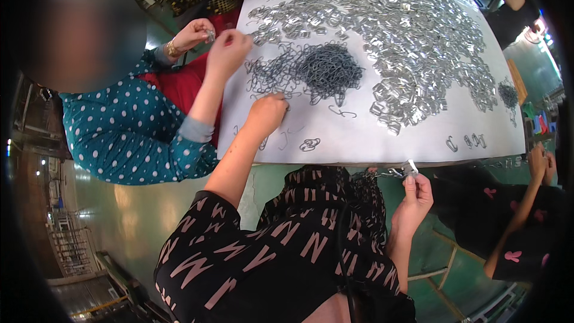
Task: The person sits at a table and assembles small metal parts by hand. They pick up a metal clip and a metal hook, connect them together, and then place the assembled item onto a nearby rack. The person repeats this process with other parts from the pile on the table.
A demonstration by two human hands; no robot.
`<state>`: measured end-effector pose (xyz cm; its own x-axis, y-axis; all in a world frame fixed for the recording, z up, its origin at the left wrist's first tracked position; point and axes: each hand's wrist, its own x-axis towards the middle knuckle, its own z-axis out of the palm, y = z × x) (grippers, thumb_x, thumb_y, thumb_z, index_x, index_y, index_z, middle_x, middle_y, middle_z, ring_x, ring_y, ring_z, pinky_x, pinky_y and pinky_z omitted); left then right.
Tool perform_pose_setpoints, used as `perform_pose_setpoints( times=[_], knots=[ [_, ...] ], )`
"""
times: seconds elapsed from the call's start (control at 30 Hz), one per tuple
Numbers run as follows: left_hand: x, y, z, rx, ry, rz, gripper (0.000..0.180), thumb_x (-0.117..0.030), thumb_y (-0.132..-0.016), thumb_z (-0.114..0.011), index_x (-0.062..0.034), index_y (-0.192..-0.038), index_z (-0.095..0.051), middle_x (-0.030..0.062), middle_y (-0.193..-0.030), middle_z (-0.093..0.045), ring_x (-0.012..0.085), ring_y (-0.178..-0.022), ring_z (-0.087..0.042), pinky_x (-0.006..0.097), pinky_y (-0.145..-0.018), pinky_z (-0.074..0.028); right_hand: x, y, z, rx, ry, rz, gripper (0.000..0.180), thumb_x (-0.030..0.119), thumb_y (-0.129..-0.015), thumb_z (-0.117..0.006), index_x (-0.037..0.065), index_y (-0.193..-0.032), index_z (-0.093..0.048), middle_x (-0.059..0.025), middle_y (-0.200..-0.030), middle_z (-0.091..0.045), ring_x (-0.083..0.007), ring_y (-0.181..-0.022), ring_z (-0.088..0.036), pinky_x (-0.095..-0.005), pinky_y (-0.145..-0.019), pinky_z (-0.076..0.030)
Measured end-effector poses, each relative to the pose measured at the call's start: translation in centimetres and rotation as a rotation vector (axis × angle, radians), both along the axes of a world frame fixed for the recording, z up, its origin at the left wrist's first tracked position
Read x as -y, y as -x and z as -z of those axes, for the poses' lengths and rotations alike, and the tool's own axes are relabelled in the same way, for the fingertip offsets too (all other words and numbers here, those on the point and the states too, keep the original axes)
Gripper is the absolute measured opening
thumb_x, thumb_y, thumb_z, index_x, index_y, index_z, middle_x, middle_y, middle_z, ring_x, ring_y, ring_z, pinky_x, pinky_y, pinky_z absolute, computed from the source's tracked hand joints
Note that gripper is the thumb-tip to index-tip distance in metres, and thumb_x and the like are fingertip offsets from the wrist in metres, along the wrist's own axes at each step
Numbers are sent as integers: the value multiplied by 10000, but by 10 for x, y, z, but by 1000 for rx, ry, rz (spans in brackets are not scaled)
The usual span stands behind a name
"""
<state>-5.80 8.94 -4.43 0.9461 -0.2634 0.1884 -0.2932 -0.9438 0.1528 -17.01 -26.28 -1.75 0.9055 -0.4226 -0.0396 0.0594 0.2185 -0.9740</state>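
Observation:
My left hand reaches over the white table, its fingers curled together at the near edge of some scattered grey wire hooks. What lies between those fingertips is hidden. A dense heap of the same hooks is just beyond, to the right. Off the table's near edge, my right hand pinches a shiny flat metal buckle between thumb and fingers. One loose hook and a small group of wire pieces lie between my hands.
Shiny metal buckles cover much of the white table. At left, a person in a dotted teal top works with both hands close to my left arm. Another person's hands are at the right. A few wire pieces lie near the right corner.

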Motion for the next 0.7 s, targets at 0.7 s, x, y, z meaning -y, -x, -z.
perform_pose_setpoints(
  times=[0.7],
  knots=[
    [128,-33,6,108,28,309,57,-65,-695,-558,-26,-686,-598,110,-771,-598,268,-750,-615,360,-644,-522,-5,-5,-10,-31,32,-12,57,9,-857,-651,2,-889,-605,38,-769,-548,-26,-689,-451,-159,-632,-360]
  ],
)
